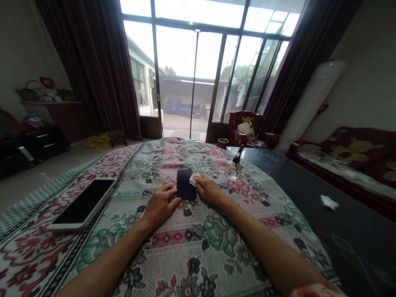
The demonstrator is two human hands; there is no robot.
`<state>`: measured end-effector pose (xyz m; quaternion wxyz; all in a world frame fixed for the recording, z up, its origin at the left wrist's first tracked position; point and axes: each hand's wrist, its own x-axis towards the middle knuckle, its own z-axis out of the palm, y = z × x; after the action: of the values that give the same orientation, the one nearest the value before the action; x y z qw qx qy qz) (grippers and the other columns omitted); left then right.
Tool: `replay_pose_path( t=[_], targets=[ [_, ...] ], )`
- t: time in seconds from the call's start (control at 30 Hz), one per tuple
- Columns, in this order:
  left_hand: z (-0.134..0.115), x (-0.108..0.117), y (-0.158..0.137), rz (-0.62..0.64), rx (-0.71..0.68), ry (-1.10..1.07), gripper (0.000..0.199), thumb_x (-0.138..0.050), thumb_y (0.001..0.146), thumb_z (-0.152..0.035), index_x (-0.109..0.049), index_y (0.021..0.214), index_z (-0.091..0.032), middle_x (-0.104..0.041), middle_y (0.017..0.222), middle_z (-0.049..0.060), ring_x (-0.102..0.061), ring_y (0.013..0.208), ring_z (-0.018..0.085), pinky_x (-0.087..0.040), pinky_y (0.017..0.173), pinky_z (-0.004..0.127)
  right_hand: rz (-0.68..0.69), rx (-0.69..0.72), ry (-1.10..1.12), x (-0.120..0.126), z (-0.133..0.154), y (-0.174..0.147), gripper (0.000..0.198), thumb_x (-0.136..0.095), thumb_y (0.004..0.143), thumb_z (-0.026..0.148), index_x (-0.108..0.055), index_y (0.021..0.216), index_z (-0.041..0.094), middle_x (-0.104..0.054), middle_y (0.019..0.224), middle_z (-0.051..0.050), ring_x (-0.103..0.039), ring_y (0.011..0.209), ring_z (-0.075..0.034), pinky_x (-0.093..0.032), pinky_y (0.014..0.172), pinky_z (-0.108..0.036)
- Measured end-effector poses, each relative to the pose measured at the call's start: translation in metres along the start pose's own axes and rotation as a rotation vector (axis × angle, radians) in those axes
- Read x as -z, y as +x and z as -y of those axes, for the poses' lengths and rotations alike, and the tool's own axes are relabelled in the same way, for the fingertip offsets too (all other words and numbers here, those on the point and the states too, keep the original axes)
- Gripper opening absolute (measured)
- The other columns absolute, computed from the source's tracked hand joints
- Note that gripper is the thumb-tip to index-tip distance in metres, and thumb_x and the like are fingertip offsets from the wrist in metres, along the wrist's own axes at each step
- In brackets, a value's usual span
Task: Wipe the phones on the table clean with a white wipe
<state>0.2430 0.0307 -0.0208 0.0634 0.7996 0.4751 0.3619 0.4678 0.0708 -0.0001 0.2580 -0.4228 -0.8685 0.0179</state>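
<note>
A dark blue, flat rectangular thing (185,185), like a phone or small case, lies on the flowered cloth (216,264). Against its left edge rest the fingers of my left hand (161,203), spread a little and gripping nothing. My right hand (208,189) pinches a folded white tissue (192,180) and presses it on the upper right part of the dark thing. Beyond my right hand stands a clear glass bottle (233,169) with a black top that leans to the right.
A large white-framed tablet (83,204) with a dark screen lies to the left. On the dark tabletop (291,185) at right is a crumpled white tissue (329,202). Wooden seats (349,156) stand at right; a glass door (185,82) is ahead.
</note>
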Motion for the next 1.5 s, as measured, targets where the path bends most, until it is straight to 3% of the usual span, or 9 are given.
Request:
replay_pose_path(
  t=[0.63, 1.5],
  targets=[
    [0.000, 0.000, 0.000, 0.012, -0.001, 0.059, 0.024, -0.064, 0.081, -0.032, -0.072, 0.101, -0.020, -0.066, 0.109, 0.010, -0.059, 0.104, 0.026, -0.047, 0.097, 0.043, -0.060, -0.002, 0.075, -0.010, -0.008, -0.003, 0.030, -0.039, 0.095, 0.015, -0.060, 0.117, 0.013, -0.063, 0.120, -0.013, -0.054, 0.115, -0.021, -0.041, 0.101, -0.035],
    [0.002, -0.003, -0.001, 0.023, 0.029, 0.051, 0.026, -0.066, 0.081, -0.030, -0.071, 0.103, -0.017, -0.064, 0.113, 0.010, -0.058, 0.106, 0.026, -0.046, 0.097, 0.040, -0.158, 0.021, 0.111, -0.019, -0.011, -0.004, 0.032, -0.041, 0.092, 0.013, -0.063, 0.116, 0.018, -0.064, 0.120, -0.011, -0.055, 0.117, -0.021, -0.041, 0.104, -0.037]
  ],
)
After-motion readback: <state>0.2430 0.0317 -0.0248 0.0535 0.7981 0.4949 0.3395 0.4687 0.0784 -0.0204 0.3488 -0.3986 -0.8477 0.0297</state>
